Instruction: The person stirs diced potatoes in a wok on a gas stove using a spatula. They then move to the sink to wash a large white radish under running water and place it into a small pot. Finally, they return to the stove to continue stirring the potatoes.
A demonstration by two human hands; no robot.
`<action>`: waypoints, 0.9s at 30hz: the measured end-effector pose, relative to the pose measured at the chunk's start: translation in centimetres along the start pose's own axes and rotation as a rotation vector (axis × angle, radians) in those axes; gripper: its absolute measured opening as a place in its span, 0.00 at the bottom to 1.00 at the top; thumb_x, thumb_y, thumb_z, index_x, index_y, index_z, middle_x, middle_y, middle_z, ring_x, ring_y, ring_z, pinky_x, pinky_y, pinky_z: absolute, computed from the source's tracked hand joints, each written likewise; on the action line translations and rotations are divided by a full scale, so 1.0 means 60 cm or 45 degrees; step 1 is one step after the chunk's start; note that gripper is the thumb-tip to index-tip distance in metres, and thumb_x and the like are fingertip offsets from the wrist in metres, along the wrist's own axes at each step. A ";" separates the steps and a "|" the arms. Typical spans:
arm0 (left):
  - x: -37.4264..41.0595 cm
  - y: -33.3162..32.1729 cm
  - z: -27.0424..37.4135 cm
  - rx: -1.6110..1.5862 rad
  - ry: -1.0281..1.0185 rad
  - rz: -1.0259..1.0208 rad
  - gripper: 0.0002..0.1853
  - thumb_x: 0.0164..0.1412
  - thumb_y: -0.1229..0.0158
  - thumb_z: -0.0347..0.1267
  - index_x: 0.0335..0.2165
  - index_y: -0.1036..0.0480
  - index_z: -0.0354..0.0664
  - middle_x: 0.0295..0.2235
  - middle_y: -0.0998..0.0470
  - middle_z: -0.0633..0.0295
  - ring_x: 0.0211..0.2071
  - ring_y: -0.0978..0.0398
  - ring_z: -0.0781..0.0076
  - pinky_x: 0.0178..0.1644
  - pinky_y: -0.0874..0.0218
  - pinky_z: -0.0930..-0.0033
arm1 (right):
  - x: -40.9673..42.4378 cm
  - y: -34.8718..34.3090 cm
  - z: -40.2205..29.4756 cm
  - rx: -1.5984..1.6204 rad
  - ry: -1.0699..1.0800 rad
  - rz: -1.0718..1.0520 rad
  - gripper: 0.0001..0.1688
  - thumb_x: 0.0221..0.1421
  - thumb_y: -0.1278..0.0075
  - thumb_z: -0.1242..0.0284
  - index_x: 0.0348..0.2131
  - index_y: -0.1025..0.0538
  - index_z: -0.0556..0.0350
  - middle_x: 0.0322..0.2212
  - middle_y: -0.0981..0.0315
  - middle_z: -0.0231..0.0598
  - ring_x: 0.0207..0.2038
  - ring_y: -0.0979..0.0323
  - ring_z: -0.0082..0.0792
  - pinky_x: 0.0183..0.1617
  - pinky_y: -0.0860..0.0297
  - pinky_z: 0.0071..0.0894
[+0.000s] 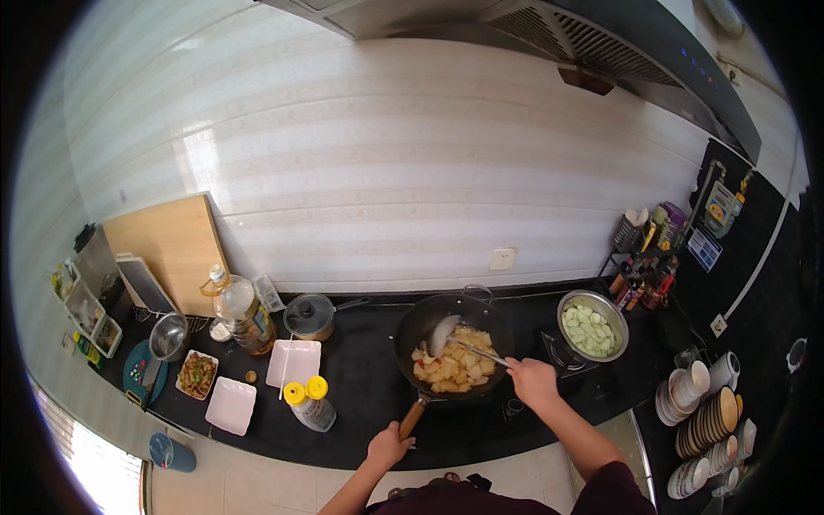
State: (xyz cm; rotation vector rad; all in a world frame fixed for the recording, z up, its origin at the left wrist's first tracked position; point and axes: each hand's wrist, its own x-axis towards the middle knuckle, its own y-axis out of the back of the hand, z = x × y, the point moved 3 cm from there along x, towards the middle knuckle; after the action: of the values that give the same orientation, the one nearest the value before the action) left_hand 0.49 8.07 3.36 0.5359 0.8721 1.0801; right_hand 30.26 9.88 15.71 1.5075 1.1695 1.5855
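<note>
A dark wok [412, 322] sits over the burner before me, holding pale sliced pieces of food [460, 367] that look like potato, with a few red bits. My left hand [387, 445] grips its wooden handle [413, 417]. In my right hand [533, 381] is the handle of a metal ladle [443, 335], whose bowl rests among the slices at the wok's left side. To the right, a steel bowl [619, 315] of pale green sliced vegetable [587, 329] stands on the other burner.
Left of the wok are a yellow-capped shaker jar [314, 413], two pink square plates [230, 405], a lidded saucepan [309, 317], a large oil bottle [241, 315] and a dish of cooked food [197, 374]. Stacked bowls [707, 421] stand right. A range hood [579, 45] hangs above.
</note>
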 end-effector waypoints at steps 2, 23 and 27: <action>0.001 0.000 0.002 -0.003 -0.006 0.002 0.25 0.48 0.42 0.45 0.36 0.37 0.37 0.29 0.25 0.46 0.34 0.27 0.49 0.36 0.36 0.55 | 0.008 -0.024 -0.013 0.072 0.008 0.013 0.12 0.46 0.48 0.69 0.34 0.24 0.46 0.18 0.33 0.37 0.23 0.31 0.39 0.24 0.36 0.37; 0.002 0.003 -0.002 -0.037 -0.005 0.009 0.25 0.47 0.41 0.45 0.36 0.37 0.37 0.29 0.26 0.44 0.34 0.28 0.47 0.37 0.36 0.55 | -0.047 0.161 0.074 -0.335 -0.045 -0.031 0.10 0.43 0.49 0.72 0.30 0.23 0.51 0.16 0.34 0.38 0.21 0.32 0.37 0.23 0.37 0.35; 0.005 0.002 -0.003 -0.017 -0.017 -0.021 0.24 0.48 0.41 0.45 0.35 0.37 0.37 0.30 0.26 0.45 0.34 0.27 0.48 0.37 0.36 0.55 | -0.033 0.164 0.069 -0.407 0.021 -0.119 0.06 0.46 0.52 0.73 0.27 0.24 0.53 0.16 0.33 0.37 0.21 0.31 0.37 0.23 0.37 0.36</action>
State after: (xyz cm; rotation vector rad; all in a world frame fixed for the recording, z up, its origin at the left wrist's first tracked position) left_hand 0.34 8.36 3.23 0.5235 0.8559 1.0658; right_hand 35.76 4.95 23.63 1.2182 0.9279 1.6341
